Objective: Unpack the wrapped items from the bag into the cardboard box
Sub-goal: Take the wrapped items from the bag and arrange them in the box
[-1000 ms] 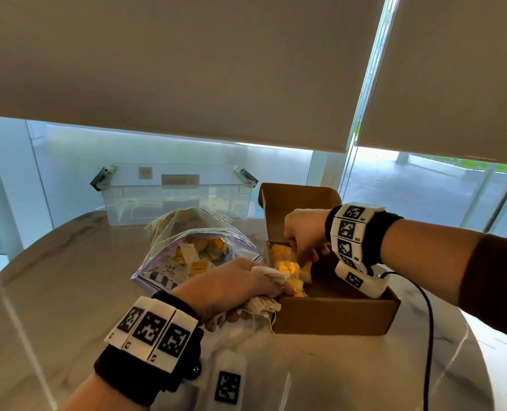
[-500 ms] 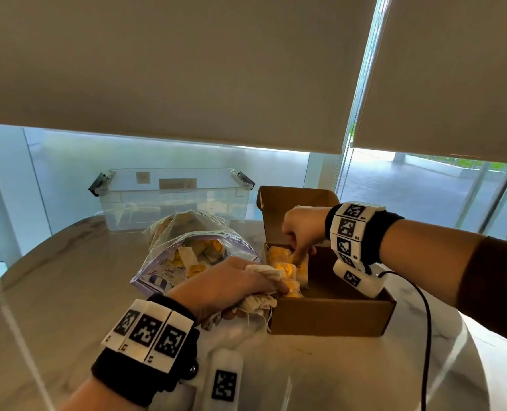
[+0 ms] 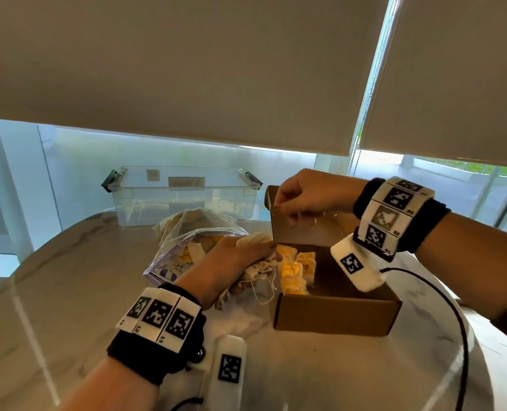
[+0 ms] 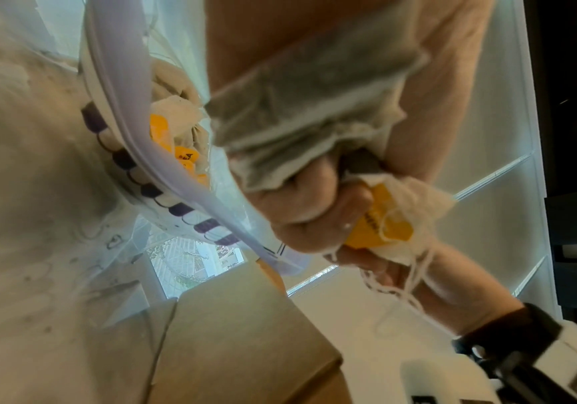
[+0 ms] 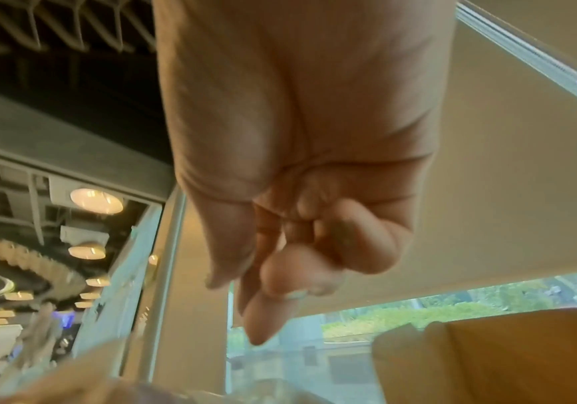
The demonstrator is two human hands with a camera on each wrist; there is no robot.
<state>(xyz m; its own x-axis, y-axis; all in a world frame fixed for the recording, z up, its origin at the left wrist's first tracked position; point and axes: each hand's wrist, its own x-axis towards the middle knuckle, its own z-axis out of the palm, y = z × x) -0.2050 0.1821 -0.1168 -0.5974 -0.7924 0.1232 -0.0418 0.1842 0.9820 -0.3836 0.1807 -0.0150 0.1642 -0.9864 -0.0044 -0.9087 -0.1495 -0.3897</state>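
Note:
On the marble table (image 3: pixel 68 292) an open cardboard box (image 3: pixel 335 315) holds several wrapped items with yellow tags (image 3: pixel 293 268) along its left side. A clear zip bag (image 3: pixel 187 247) with more of them lies to its left. My left hand (image 3: pixel 231 262) grips a bunch of gauze-wrapped items (image 3: pixel 258 241) at the box's left wall. The left wrist view shows the fist (image 4: pixel 314 207) closed on the wraps and a yellow tag (image 4: pixel 383 224), next to the bag (image 4: pixel 134 153) and box (image 4: pixel 245 341). My right hand (image 3: pixel 299 203) hovers over the box before its raised lid, fingers curled, holding nothing (image 5: pixel 290 259).
A clear plastic bin (image 3: pixel 184 197) with latches stands at the back of the table behind the bag. A black cable (image 3: pixel 453 307) runs from my right wrist across the table on the right. Window blinds hang above the far edge.
My right hand has come up out of the box, leaving its item inside. My left hand has slid its bunch of wrapped items a little toward the box.

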